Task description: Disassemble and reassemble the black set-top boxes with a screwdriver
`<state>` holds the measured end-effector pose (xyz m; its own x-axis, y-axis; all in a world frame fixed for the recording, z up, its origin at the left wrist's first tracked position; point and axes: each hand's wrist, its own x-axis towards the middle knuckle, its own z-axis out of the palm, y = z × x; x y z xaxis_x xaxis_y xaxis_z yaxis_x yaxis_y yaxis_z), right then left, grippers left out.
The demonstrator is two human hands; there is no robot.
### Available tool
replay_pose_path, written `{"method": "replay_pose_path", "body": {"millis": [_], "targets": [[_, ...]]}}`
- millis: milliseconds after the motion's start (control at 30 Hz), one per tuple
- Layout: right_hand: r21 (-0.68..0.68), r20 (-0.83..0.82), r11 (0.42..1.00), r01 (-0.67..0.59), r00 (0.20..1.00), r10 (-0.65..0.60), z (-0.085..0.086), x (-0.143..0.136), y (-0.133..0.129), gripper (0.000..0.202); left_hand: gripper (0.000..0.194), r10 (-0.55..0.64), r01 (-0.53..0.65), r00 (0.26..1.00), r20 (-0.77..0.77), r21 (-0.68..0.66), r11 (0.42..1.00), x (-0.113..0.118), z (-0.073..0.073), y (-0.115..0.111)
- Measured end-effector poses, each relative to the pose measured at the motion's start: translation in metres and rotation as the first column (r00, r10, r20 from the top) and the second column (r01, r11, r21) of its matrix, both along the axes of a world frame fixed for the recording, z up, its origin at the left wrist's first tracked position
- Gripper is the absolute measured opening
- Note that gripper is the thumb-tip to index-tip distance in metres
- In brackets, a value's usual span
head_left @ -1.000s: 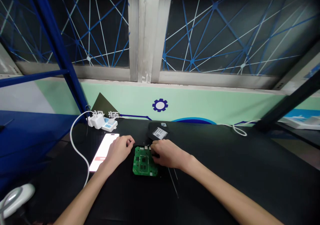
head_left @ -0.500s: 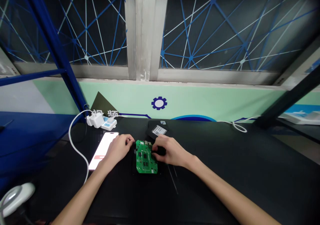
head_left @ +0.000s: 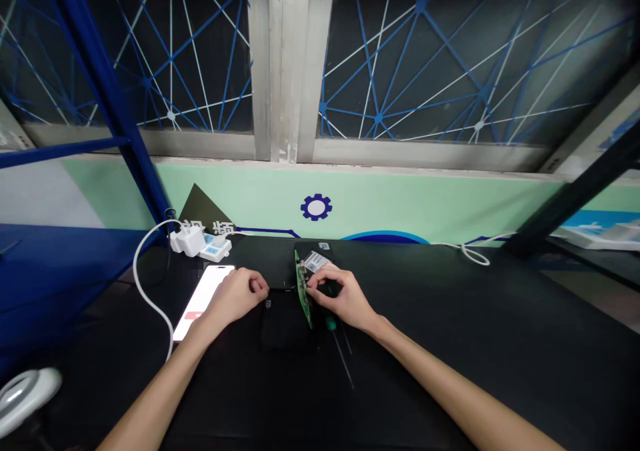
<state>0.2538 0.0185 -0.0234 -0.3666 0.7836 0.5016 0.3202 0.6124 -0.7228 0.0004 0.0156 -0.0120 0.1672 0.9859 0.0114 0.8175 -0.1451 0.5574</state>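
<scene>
My right hand [head_left: 345, 296] pinches a green circuit board [head_left: 303, 294] by its edge. The board stands nearly upright, tilted, above the right side of a flat black casing [head_left: 287, 324]. Close to the casing's upper left corner, my left hand [head_left: 246, 291] has its fingers curled together; whatever they may hold is hidden. Behind the board lies a black cover with a white label [head_left: 316, 261]. A screwdriver with a green handle [head_left: 331, 324] lies below my right hand, a second thin shaft beside it.
A phone with a lit white screen [head_left: 205, 301] lies under my left wrist. Behind it sits a white power strip [head_left: 215, 247] with a plugged adapter [head_left: 187, 241] and a looping white cable [head_left: 145, 294]. A white rounded device [head_left: 30, 397] stands at the lower left.
The circuit board has gone from lying flat over the black casing to standing on edge in my right hand. The casing and the screwdriver's green handle now show. My left hand has barely moved.
</scene>
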Motion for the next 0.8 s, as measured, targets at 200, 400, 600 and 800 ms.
{"method": "replay_pose_path", "body": {"millis": [200, 400, 600, 800], "targets": [[-0.046, -0.097, 0.999, 0.019, 0.995, -0.024, -0.0053, 0.0000, 0.0026, 0.019, 0.014, 0.009, -0.009, 1.000, -0.008, 0.021, 1.000, -0.0001, -0.0034, 0.0023], [-0.167, -0.205, 0.986, 0.015, 0.977, -0.049, -0.0070, -0.0010, 0.0054, 0.028, 0.018, -0.023, 0.023, 1.000, -0.007, 0.045, 0.999, -0.0003, -0.0048, 0.0027], [-0.243, -0.279, 0.970, -0.020, 0.959, -0.050, -0.0058, 0.0008, 0.0071, 0.035, 0.020, -0.045, 0.045, 0.999, -0.011, 0.070, 0.997, -0.0012, -0.0068, 0.0043], [-0.349, -0.344, 0.934, -0.075, 0.938, -0.053, -0.0101, 0.0000, 0.0093, 0.040, 0.020, -0.058, 0.059, 0.998, -0.018, 0.068, 0.996, -0.0010, -0.0063, 0.0037]]}}
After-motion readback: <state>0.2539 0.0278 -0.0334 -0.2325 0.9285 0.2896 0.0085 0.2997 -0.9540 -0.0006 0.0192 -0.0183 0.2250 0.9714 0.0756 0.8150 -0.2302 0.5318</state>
